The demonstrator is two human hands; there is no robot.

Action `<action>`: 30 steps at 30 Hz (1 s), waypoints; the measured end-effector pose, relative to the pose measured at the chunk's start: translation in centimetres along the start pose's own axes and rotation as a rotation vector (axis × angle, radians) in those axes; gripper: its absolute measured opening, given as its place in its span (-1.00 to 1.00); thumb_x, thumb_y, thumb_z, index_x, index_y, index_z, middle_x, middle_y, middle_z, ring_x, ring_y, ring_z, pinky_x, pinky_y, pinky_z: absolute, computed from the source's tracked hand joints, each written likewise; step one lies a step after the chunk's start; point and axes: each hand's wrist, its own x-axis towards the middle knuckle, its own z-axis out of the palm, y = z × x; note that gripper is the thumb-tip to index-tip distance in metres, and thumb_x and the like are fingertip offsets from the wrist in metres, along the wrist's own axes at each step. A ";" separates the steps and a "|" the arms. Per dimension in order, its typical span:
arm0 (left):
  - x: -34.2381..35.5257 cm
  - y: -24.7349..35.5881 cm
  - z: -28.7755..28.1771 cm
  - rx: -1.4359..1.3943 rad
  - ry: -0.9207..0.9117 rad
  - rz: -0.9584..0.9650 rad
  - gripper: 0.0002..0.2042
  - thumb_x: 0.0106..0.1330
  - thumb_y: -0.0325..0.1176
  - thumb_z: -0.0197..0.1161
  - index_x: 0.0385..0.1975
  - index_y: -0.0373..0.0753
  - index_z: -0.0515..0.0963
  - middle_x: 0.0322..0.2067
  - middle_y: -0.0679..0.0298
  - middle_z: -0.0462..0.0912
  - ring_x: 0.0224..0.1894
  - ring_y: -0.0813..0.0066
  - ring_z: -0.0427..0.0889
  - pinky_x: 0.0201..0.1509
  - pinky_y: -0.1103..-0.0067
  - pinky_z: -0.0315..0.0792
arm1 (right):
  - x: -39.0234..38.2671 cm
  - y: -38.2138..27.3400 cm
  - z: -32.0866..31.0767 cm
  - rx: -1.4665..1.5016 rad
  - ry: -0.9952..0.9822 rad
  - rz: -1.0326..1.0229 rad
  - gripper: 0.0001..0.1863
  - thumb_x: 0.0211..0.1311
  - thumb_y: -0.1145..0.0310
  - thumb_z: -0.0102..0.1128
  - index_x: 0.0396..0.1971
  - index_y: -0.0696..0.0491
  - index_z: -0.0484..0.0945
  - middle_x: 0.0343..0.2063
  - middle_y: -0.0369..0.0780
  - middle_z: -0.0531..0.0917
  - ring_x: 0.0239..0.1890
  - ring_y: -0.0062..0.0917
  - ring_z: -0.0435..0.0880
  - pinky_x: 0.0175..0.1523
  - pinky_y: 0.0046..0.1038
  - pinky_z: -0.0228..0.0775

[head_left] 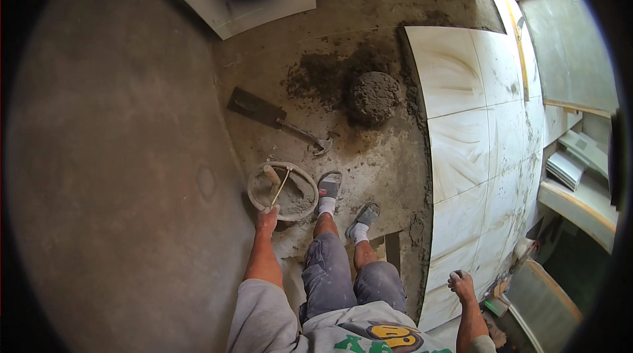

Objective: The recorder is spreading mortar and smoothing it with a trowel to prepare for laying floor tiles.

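Hammer (306,135) — between bucket (312,185) and mortar (374,97)

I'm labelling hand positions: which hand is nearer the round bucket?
Left. The left hand is at the near rim of the bucket; the right hand is well off to the right, above the white tiles.

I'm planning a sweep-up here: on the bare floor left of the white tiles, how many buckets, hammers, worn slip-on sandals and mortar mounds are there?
Bucket: 1
Hammer: 1
Worn slip-on sandals: 2
Mortar mound: 1
Total: 5
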 end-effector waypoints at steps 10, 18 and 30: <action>1.4 2.2 -4.7 0.260 -0.020 0.045 -0.36 0.18 0.13 0.05 -0.02 -0.40 0.47 -0.03 -0.12 0.50 0.10 -0.03 0.42 0.16 0.35 0.27 | 0.7 -6.0 1.4 -0.102 -0.016 -0.072 -0.74 0.22 0.26 0.06 -0.28 0.17 0.50 -0.49 -0.21 0.59 -0.51 -0.55 0.54 -0.44 -0.52 0.36; 3.7 4.8 -8.0 0.383 0.009 0.101 -0.38 0.21 0.14 0.03 -0.01 -0.35 0.47 -0.04 -0.09 0.51 0.07 -0.01 0.44 0.13 0.33 0.30 | 0.9 -9.0 2.1 -0.159 -0.024 -0.077 -0.74 0.20 0.30 0.09 -0.29 0.22 0.53 -0.51 -0.19 0.61 -0.51 -0.56 0.56 -0.41 -0.52 0.40; 2.6 7.0 -9.4 0.639 0.010 0.074 -0.43 0.22 0.12 -0.01 0.02 -0.25 0.47 0.05 0.03 0.47 0.11 0.05 0.41 0.19 0.22 0.23 | 1.4 -10.1 3.1 -0.203 -0.064 -0.116 -0.75 0.23 0.28 0.06 -0.26 0.17 0.50 -0.50 -0.21 0.59 -0.50 -0.57 0.53 -0.43 -0.55 0.36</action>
